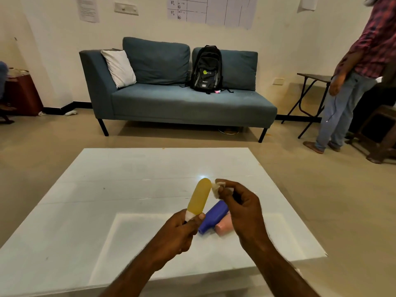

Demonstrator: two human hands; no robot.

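Observation:
My left hand (179,230) grips a yellow squeeze bottle (199,197) by its white cap end, so the rounded end points up and away over the white table (132,185). My right hand (242,207) pinches a small crumpled white tissue (217,188) against the bottle's upper right side. Beneath my right hand a blue bottle (212,217) lies flat on the table, with a pink bottle (224,227) tight against its right side; my hand covers part of both.
A blue sofa (171,103) with a black backpack (206,70) and a white cushion (119,68) stands beyond the table. A person in a checked shirt and jeans (351,86) stands at the right by a folding table (310,99).

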